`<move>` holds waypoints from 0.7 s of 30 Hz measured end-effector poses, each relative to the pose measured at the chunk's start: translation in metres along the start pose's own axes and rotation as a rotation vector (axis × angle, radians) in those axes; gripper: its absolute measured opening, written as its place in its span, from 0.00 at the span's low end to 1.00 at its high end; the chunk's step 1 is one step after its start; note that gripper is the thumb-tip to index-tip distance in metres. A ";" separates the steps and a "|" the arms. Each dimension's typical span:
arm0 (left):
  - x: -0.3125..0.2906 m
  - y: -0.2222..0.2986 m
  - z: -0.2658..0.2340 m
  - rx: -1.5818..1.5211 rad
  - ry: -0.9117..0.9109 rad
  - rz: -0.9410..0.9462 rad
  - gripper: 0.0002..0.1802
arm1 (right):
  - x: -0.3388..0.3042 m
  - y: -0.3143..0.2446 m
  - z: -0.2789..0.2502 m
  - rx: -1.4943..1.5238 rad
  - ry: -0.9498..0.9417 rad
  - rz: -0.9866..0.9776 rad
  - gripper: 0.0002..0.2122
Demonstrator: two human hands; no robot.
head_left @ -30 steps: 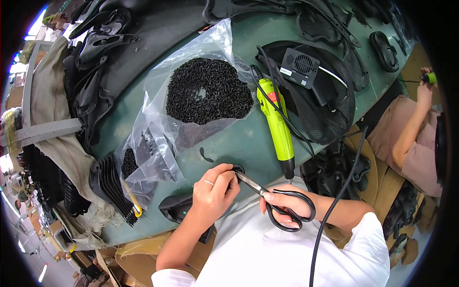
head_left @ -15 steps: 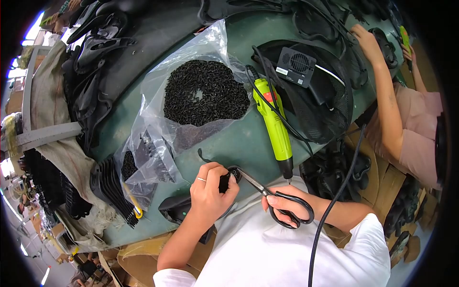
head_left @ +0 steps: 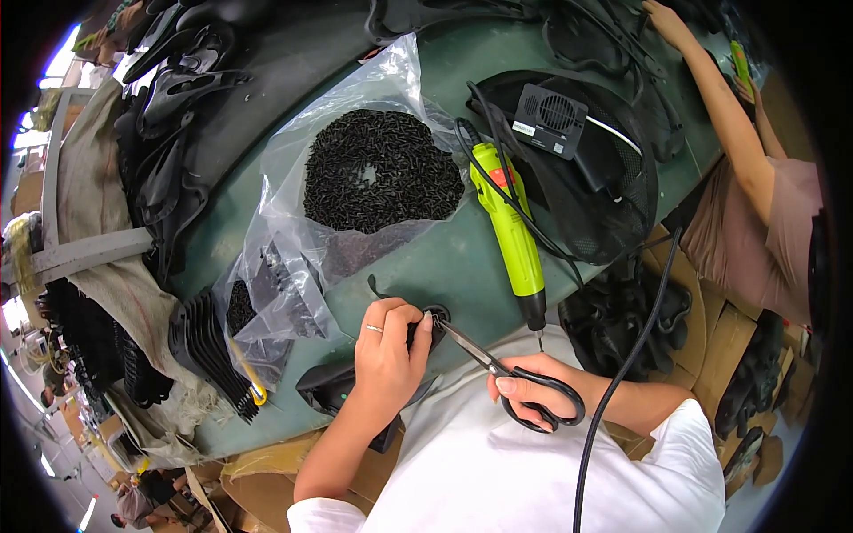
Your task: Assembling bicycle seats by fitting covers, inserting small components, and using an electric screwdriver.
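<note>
My left hand (head_left: 388,355), with a ring on one finger, pinches a black plastic part (head_left: 437,314) at the table's near edge. Much of that part is hidden behind the fingers, so its full shape does not show. In my right hand (head_left: 533,387) are scissors (head_left: 476,352) with black handles, gripped through the loops. Their blade tips point up and left and meet the black part beside my left thumb. Just beyond my right hand lies a lime-green electric screwdriver (head_left: 511,235), its bit toward me. Under my left wrist rests a black pouch-like piece (head_left: 324,387).
A clear plastic bag (head_left: 289,213) holds a heap of small black screws (head_left: 378,169). Right of it are a black mesh piece (head_left: 622,209) and a fan-vented box (head_left: 551,120). A black cable (head_left: 631,355) hangs past my right arm. A co-worker's arm (head_left: 724,107) reaches over the far right.
The scissors' tips have shifted slightly left onto the black part, and my left fingers have changed their hold a little. The co-worker's arm has moved farther away.
</note>
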State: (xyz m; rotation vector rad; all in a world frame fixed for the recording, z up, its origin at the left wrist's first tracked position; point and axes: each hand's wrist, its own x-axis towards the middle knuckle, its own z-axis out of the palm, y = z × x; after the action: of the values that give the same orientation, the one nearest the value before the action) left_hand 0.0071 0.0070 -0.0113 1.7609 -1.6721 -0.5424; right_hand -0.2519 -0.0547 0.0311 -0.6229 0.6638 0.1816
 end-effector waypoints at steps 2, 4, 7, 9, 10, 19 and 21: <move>0.000 0.000 -0.001 -0.004 -0.010 -0.019 0.11 | 0.002 0.001 0.000 -0.012 -0.022 0.025 0.20; 0.000 -0.001 -0.001 -0.010 -0.020 -0.039 0.10 | 0.005 0.001 0.002 0.064 -0.049 0.063 0.21; 0.000 -0.004 0.000 -0.015 0.002 0.000 0.09 | 0.010 0.003 0.004 0.114 -0.073 0.049 0.21; 0.000 -0.004 0.000 -0.012 0.012 0.012 0.09 | 0.014 0.006 0.005 0.149 -0.091 0.038 0.22; 0.000 -0.004 0.000 -0.013 0.010 0.013 0.09 | 0.014 0.006 0.006 0.150 -0.090 0.038 0.22; -0.002 -0.002 -0.002 -0.026 -0.009 -0.024 0.09 | 0.021 0.004 0.017 0.410 -0.082 0.096 0.25; -0.003 -0.004 -0.001 -0.035 -0.020 -0.022 0.10 | 0.021 0.003 0.018 0.432 -0.068 0.089 0.26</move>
State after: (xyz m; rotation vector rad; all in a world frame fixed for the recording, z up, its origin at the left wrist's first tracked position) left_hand 0.0108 0.0104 -0.0140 1.7558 -1.6494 -0.5973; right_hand -0.2276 -0.0430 0.0278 -0.1720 0.6404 0.1358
